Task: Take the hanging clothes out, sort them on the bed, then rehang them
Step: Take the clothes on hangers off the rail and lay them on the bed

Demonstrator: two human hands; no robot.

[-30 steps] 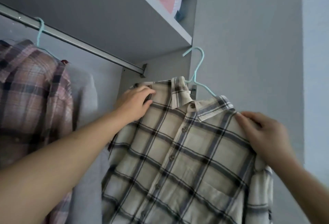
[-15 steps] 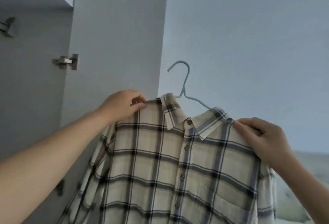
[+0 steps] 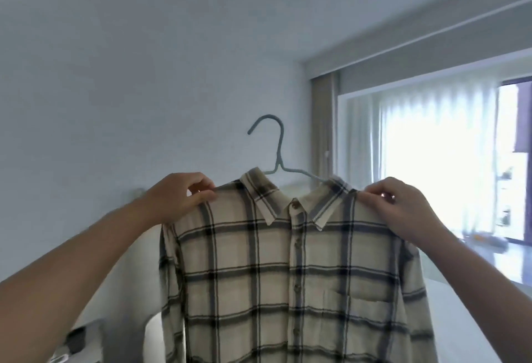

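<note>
Bright curtained window (image 3: 431, 161) behind, both hands pinching plaid shirt (image 3: 288, 276) shoulders, apparently on hanger (image 3: 276, 152)

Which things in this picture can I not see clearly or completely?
- Plaid shirt, head view: its hem is cut off by the bottom edge.
- Hanger: its arms are hidden inside the shirt's shoulders.
- Left hand and right hand: fingertips tucked behind the fabric they pinch.
- Dark object at lower left: too blurred to identify.
</note>
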